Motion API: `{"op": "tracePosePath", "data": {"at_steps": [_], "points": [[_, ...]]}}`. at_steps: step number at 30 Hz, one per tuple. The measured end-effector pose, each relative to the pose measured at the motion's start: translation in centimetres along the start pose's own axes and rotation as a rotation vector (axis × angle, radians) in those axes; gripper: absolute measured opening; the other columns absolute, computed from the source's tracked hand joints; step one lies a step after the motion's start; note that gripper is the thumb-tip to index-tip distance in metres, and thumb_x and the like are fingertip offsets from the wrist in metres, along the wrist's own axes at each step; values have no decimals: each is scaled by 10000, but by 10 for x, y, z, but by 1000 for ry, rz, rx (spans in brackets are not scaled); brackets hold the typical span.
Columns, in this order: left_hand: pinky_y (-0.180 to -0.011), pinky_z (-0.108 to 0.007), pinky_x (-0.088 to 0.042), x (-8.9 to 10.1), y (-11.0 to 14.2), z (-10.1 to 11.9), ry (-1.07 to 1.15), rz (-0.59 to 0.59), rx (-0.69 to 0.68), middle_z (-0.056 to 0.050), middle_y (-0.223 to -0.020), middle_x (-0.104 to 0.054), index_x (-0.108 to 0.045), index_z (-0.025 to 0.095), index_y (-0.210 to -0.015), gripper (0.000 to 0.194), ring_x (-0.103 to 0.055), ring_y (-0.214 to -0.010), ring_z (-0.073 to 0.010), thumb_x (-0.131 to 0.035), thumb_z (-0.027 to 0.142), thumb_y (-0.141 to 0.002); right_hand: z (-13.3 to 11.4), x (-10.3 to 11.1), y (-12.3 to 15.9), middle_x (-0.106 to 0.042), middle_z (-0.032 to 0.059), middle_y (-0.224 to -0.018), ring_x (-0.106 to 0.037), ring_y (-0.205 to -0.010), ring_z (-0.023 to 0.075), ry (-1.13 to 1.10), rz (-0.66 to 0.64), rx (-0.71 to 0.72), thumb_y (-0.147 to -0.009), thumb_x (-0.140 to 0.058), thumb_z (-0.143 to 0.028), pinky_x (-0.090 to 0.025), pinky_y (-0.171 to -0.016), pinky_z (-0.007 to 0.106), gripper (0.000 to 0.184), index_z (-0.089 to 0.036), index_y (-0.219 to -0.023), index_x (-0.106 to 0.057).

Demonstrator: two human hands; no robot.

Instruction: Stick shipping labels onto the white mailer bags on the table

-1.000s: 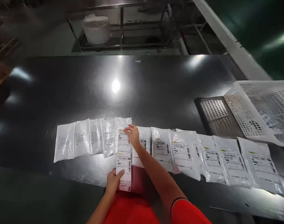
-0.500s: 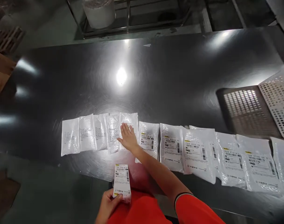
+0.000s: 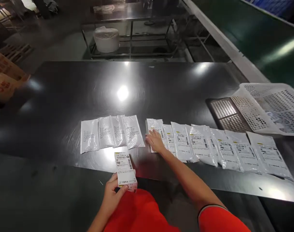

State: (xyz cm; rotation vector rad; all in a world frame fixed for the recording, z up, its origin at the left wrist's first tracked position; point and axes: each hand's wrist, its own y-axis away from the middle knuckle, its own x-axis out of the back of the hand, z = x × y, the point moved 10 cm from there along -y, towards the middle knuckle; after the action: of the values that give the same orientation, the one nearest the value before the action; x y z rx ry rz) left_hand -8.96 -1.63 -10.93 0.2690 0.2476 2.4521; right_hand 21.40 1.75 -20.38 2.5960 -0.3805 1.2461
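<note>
Tbl [image 3: 175,90] w/ barcoded lbls [image 3: 123,163], pkgs [image 3: 182,143]

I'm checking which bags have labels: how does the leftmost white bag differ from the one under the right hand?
The leftmost bag shows only printed text lines, while the bag under the right hand bears a label with a barcode.

The leftmost bag is clear of both hands; the other is partly covered by the right hand.

Both are white and lie flat on the metal table.
</note>
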Motion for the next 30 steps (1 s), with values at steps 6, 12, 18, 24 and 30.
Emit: {"op": "tracePosePath", "data": {"at_steps": [6,12,18,24,30], "points": [[-897,-363,-480,-11,5,-12,38,-188,44,-116,-1084,-721,-795,210,-893,340,-633,-999,-295,-627,497,-825,-117,-52,63,-722,57,-1016,-682,-759,195,-796,-56,-189,-849,-539,-442,-555,-652,325,357,-230,-1115,-649],[-691,-330,-518,-37,-8,-62,435,-208,374,-49,-767,-729,-571,163,-1295,741,-666,-705,-229,-748,554,-692,-115,-19,81,-679,7,-676,-607,-623,181,-850,52,-268,-651,-739,-367,-495,-568,297,159,-221,-705,-708],[-744,-333,-529,-67,-88,-61,632,60,445,-80,-767,-734,-716,108,-869,523,-682,-757,-239,-854,506,-558,-77,-8,58,-676,7,-649,-594,-612,170,-822,39,-289,-703,-709,-379,-482,-570,293,173,-207,-720,-715],[-699,-379,-547,-102,-102,-116,655,277,596,-112,-738,-739,-719,101,-868,615,-697,-712,-268,-799,629,-564,-29,-14,-61,-707,57,-922,-628,-920,233,-589,183,-115,-731,-695,-349,-478,-891,413,149,-228,-645,-699],[-668,-378,-536,-131,-46,-161,583,300,715,-117,-756,-745,-750,116,-817,624,-679,-656,-248,-784,673,-537,-8,-49,-131,-632,93,-1117,-503,-1126,297,-326,229,-113,-815,-651,-369,-375,-995,518,183,-229,-719,-722]]}}
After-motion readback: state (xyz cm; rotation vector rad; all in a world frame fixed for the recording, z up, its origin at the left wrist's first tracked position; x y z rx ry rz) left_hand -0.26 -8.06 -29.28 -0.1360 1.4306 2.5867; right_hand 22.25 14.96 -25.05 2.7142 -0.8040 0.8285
